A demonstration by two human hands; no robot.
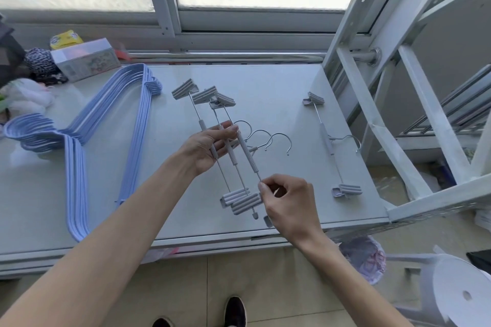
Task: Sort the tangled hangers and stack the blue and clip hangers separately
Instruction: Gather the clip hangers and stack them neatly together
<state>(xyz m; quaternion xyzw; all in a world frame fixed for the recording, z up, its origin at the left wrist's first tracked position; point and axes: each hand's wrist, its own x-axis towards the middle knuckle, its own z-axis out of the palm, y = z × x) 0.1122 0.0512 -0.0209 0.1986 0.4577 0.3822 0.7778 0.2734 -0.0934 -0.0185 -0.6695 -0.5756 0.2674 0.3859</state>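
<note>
While three clip hangers sit fanned out mid-worktop, the left hand holds them from below at their ribbed centre sleeves, fingers curled loosely round the bars. The right hand pinches the bare rod of the right-most one w/ thumb & forefinger, just far of its near clip. Its other fingers are tucked in, gripping nothing else. Hooks all point right. Far clips bunch together & near clips overlap, so the three look only partly lined up, not a neat stack yet.

Blue hangers lie nested in one pile at the left of the worktop, well apart from the hands. A lone clip hanger lies flat on the right side, near the edge, touched by neither hand. A box sits at the far left corner.

Step in hand, as I read it: squaring the three into one stack. To do it well:
- Use the left-hand grip at the sleeves as the pivot.
- Slide the pinched rod left till its sleeve sits beside the next one.
- Watch the near clips, which look likely to snag on each other, so lift a bit vs dragging.
- Hooks same way round.
- Grip rods only, since squeezing a clip open could catch a neighbour.
- Then set the bundle w/ the lone one on the right, so the clip stack is apart from the blue pile.
</note>
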